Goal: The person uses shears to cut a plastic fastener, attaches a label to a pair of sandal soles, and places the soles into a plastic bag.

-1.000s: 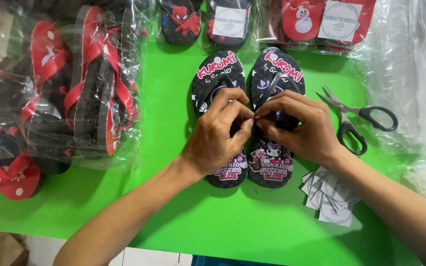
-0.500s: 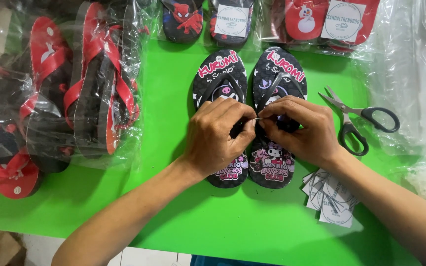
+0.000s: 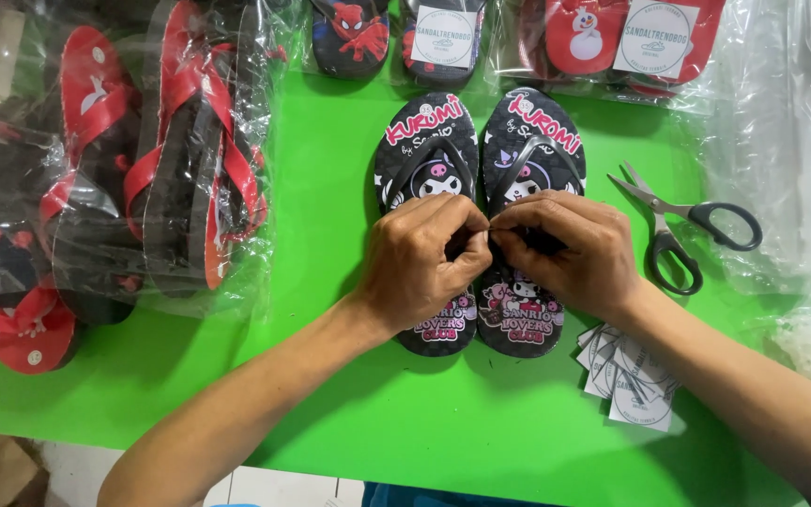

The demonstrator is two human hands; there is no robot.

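Observation:
A pair of small black flip-flops with cartoon prints and pink lettering lies side by side on the green table [image 3: 330, 188]: the left sandal [image 3: 421, 150] and the right sandal [image 3: 537, 131]. My left hand [image 3: 424, 258] and my right hand [image 3: 570, 249] rest on the middle of the pair, fingertips pinched together where the two sandals meet. What the fingers pinch is hidden. Both hands cover the sandals' straps and middle parts.
Black-handled scissors [image 3: 682, 225] lie open to the right of the sandals. A small pile of paper labels [image 3: 626, 371] sits by my right forearm. Bagged red-and-black sandals [image 3: 143, 178] are stacked at the left; more bagged pairs [image 3: 612, 38] line the far edge.
Both hands stay pinched together on the sandal pair with only slight finger shifts. The view has shifted a little.

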